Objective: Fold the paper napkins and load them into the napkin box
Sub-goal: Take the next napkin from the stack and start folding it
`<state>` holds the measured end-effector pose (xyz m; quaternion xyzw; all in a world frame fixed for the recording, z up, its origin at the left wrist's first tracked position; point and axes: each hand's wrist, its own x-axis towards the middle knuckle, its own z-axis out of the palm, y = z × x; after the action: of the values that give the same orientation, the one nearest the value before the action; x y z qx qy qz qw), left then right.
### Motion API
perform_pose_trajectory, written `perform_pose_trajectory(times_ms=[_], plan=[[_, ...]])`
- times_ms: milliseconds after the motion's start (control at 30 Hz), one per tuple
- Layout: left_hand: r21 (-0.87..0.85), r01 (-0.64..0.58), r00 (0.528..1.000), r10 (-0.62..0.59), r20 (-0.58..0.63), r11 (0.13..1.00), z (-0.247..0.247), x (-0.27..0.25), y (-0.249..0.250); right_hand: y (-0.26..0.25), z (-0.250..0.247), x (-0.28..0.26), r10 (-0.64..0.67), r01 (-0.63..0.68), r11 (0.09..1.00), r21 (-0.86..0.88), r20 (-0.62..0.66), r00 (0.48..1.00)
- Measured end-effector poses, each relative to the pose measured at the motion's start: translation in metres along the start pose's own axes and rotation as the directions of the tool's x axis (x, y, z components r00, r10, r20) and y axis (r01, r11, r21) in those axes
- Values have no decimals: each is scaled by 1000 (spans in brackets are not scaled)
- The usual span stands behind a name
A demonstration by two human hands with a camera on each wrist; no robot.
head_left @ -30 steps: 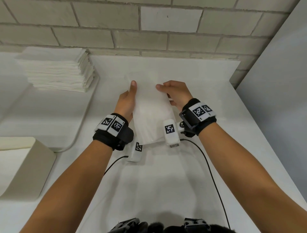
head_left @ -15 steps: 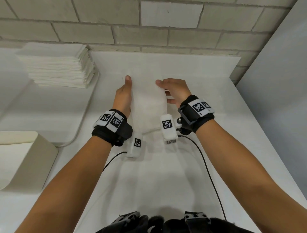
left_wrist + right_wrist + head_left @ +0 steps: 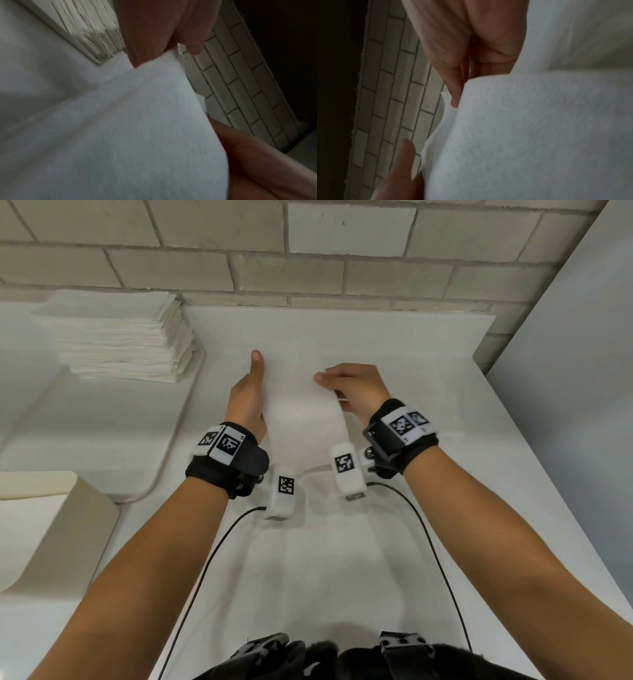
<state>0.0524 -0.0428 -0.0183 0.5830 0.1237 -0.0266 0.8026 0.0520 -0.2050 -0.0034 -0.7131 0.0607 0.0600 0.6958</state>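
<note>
Pale brick wall (image 3: 308, 272) runs behind a white table (image 3: 342, 559), with a grey panel (image 3: 582, 405) closing the right side.

Napkin (image 3: 301, 419): one white sheet, held up off the table between both hands near the table's middle. Its far edge is raised and its near end trails down toward the wrist cameras. The wrist views are blurred.

Left hand (image 3: 247, 398): at the sheet's left edge, thumb stretched forward along the top of the paper. In the left wrist view the thumb and a finger meet at the napkin's far corner, so the hand pinches the napkin (image 3: 137, 121).

Right hand (image 3: 356, 390): at the right edge, fingers curled. The right wrist view shows fingers (image 3: 453, 83) closed onto the napkin's (image 3: 522, 135) edge, with the thumb on the near side of the sheet. It grips the paper.

Napkin stack (image 3: 116, 340): a tall pile of flat white napkins at the far left, on a white tray (image 3: 164, 460) with a rounded corner. Well apart from the hands.

Napkin box (image 3: 61, 529): beige, at the near left of the table, beside the tray's near edge. Its contents cannot be made out.

Both wrists carry black bands with square coded markers. Two black cables (image 3: 205, 563) run back toward the person.
</note>
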Motion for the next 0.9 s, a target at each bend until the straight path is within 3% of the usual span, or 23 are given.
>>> perform_pose_trajectory(times_ms=[300,367,433,467,500,533,567,600,667,733,900], plan=[[48,5,995,-10,101,999,-16,-5,-7,11,22,10,-25,24,998,50,16,1000],[123,-13,999,9,33,992,-19,-1,-7,12,22,14,-34,34,998,53,1,999],[200,-52,992,73,-99,978,-28,6,-2,13,12,21,-35,32,992,-119,-28,999],[238,-79,980,120,-160,968,-34,10,3,15,3,26,-53,49,938,-344,-1,999],[273,-108,964,167,-205,956,-41,13,7,19,-5,30,-32,73,781,-620,77,996],[305,-129,952,204,-230,944,-48,16,10,23,-11,31,71,110,540,-834,176,982],[327,-141,943,227,-243,935,-53,19,12,29,-14,31,189,173,314,-933,240,952],[345,-138,943,230,-242,928,-57,21,11,35,-15,30,278,221,174,-960,263,924],[379,-113,953,208,-221,919,-62,22,7,43,-17,31,313,227,137,-964,260,914],[405,-119,963,205,-175,907,-68,21,3,45,-19,32,248,243,136,-961,270,930],[526,-212,959,278,-47,824,-78,21,2,47,-18,35,111,310,30,-950,311,944]])
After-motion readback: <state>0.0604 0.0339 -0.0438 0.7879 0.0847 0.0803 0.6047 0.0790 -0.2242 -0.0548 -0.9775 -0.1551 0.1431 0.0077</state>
